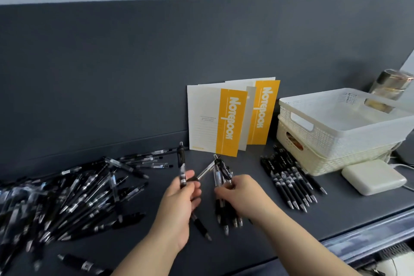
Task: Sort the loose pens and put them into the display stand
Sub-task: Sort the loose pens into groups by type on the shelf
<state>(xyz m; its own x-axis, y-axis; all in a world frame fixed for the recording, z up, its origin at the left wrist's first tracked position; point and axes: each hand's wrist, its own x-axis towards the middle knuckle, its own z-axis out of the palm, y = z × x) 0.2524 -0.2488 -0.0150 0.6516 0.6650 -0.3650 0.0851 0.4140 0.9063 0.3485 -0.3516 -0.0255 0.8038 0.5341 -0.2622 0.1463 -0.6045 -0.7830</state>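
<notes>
Low in the centre of the frame, the left hand (181, 199) has thumb and fingers curled round a black pen (182, 163), held upright with its clip end up. Just right of it, the right hand (242, 195) grips a bundle (220, 186) of several pens, fingers wrapped round their middles, tips pointing down toward the table (246, 246). A big loose pile (78, 197) of pens spreads over the lower left. A neat row (291, 181) of pens lies side by side at centre right, tips toward the viewer. Behind the hands two notebooks (224, 119) stand against the dark wall; to the right are stacked white baskets (336, 132), with a white box (374, 179) just in front
</notes>
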